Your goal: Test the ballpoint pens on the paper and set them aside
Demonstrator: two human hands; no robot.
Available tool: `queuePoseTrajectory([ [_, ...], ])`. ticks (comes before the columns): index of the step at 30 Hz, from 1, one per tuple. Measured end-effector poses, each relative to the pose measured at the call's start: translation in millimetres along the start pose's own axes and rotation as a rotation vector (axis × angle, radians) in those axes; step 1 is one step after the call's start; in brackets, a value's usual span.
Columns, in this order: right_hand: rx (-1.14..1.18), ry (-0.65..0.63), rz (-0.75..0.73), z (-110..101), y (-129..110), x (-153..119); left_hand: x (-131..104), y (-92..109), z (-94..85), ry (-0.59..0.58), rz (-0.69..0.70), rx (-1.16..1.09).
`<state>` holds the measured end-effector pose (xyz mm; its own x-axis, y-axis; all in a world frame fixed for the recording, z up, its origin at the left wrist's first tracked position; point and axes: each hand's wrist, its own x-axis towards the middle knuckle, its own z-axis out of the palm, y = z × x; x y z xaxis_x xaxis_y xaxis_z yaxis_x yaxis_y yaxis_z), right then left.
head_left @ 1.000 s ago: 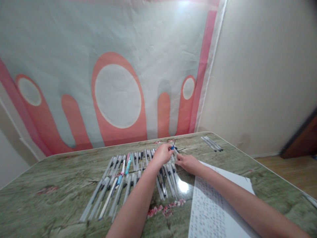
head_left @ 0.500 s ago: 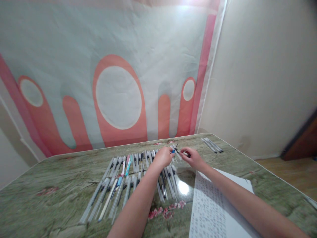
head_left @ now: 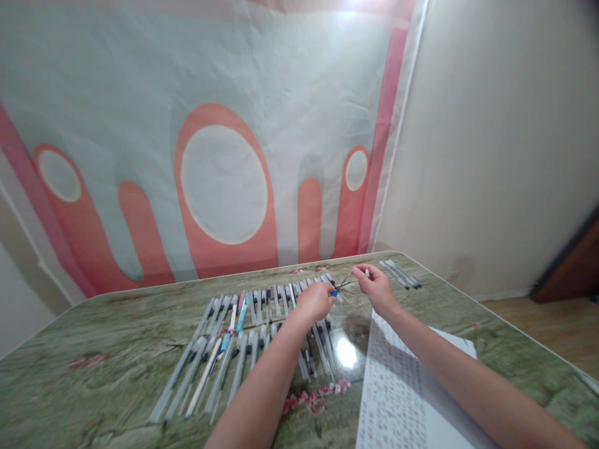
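My left hand [head_left: 317,303] is closed in a pinch over the right end of the pen rows. A small blue piece [head_left: 334,292] shows at its fingertips. Thin dark sticks [head_left: 344,285], like pen refills, cross just beyond it, one slanting up toward my right hand [head_left: 375,289]. That hand is raised a little over the table with thumb and fingers pinched together; a small pale tip shows at its fingers, but I cannot make out what it is. Beneath and left of my left hand lie two rows of clear-barrelled pens [head_left: 238,368] with dark grips, partly hidden by my forearm.
Several slim pens [head_left: 401,274] lie apart at the table's back right. Handwritten paper sheets [head_left: 393,386] lie under my right forearm. A few coloured pens [head_left: 242,316] sit among the clear ones on the green marbled table [head_left: 93,374]. A patterned hanging [head_left: 224,187] covers the wall behind.
My right hand has moved right and slightly up, away from the left. My left hand has shifted slightly right and down, keeping the blue piece at its fingertips.
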<state>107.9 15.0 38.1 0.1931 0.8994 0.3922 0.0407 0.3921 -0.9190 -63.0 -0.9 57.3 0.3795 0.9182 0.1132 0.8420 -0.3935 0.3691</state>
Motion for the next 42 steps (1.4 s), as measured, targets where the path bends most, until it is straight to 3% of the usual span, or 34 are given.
queuePoseTrajectory([
  [7,0.016,-0.044,0.04,-1,4,0,0,2,-0.7,0.003,0.005,-0.004],
  [14,0.182,-0.156,0.164,0,7,0,-1,3,-2.0,0.002,0.019,-0.009],
  [24,0.129,-0.225,0.165,4,5,-5,0,5,-4.9,-0.008,0.009,-0.054],
  [33,0.315,-0.062,0.196,-6,14,16,0,4,-5.3,0.002,0.014,-0.071],
  [42,0.104,0.042,0.013,-12,2,17,-1,7,-6.7,-0.02,0.009,-0.074],
])
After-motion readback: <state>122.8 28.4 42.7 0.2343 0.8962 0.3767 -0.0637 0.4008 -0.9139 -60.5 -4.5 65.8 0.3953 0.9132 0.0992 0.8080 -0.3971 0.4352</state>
